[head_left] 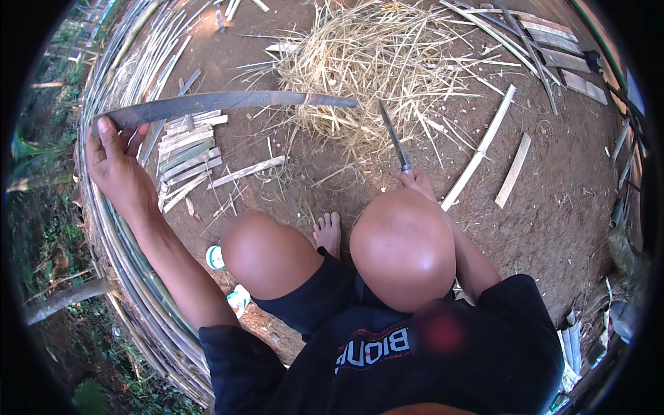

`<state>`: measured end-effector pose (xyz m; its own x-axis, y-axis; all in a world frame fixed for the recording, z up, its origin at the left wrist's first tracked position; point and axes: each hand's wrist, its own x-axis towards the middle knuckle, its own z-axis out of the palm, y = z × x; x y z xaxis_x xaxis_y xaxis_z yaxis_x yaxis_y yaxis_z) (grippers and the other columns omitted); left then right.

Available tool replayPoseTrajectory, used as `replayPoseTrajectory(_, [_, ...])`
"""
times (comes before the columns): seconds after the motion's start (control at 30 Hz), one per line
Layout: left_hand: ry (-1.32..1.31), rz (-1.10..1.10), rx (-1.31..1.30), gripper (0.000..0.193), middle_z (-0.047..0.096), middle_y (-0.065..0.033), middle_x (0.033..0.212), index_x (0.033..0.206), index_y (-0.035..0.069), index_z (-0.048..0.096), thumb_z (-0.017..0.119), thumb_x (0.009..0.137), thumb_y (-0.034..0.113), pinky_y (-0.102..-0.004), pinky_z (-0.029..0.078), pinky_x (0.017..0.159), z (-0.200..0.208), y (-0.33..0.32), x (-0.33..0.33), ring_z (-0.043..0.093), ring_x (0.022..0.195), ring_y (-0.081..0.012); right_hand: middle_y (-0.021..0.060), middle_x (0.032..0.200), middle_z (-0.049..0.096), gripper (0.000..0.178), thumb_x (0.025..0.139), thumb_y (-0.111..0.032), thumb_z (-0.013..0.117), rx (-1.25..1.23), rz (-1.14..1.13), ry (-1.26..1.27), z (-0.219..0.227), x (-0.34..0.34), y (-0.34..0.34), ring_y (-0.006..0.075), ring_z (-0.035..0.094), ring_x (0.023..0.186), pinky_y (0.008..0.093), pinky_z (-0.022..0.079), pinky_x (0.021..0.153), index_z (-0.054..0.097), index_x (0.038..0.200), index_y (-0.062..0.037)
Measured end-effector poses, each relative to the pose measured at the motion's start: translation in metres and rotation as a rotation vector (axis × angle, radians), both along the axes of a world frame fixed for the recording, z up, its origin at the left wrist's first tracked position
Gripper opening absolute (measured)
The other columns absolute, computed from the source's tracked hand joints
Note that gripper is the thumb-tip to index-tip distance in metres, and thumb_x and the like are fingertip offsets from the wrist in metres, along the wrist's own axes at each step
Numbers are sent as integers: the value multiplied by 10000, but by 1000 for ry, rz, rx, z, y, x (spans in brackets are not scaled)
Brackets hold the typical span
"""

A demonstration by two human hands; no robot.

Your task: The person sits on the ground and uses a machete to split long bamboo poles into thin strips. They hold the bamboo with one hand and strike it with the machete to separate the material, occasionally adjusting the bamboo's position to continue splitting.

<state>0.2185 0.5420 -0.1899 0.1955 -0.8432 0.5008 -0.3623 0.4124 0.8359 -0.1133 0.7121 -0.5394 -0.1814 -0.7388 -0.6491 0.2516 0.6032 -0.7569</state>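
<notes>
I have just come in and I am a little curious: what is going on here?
The person's left hand holds one end of a long dark strip, which reaches across to the right. The right hand grips a knife, its blade pointing away from the body. In the picture, the blade's tip is near the strip's far end, with a gap between them. Beyond lies a heap of pale shavings, and short slats are gathered on the ground at left.

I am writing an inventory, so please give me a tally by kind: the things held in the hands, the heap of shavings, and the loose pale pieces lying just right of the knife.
Knife, in the right hand: 1
Long dark strip, in the left hand: 1
Heap of shavings: 1
Pale pieces: 2
Total: 5
</notes>
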Motion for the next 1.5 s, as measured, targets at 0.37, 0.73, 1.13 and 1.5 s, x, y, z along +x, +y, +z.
replayPoseTrajectory(0.37, [18,52,67,302,598,-130,934,1077,-50,540,596,956,221,-306,596,703,-29,-3,-7,644,759,-194,7,632,522,186,847,-217,620,1,-52,-2,-23,-4,35,90,494,560,299,402,502,547,796,-54])
replayPoseTrajectory(0.73, [-31,35,43,240,621,-142,949,1059,-50,565,600,947,159,-332,596,733,-29,21,-13,651,825,-201,69,627,539,295,868,-296,660,-392,522,480,100,22,-48,196,554,572,378,445,565,575,965,-31])
replayPoseTrajectory(1.13, [-65,62,-75,313,628,-217,1002,1065,-73,530,609,939,203,-346,629,698,-51,77,-4,675,901,-279,76,503,447,289,883,-308,672,-586,774,374,113,34,-90,203,485,434,370,389,471,558,892,-43])
replayPoseTrajectory(1.5, [-65,131,-57,325,617,-275,995,1024,-94,477,562,958,213,-336,646,740,-63,83,10,673,939,-328,49,564,499,245,904,-287,629,-178,753,404,55,10,-105,153,492,493,337,408,479,593,913,-45])
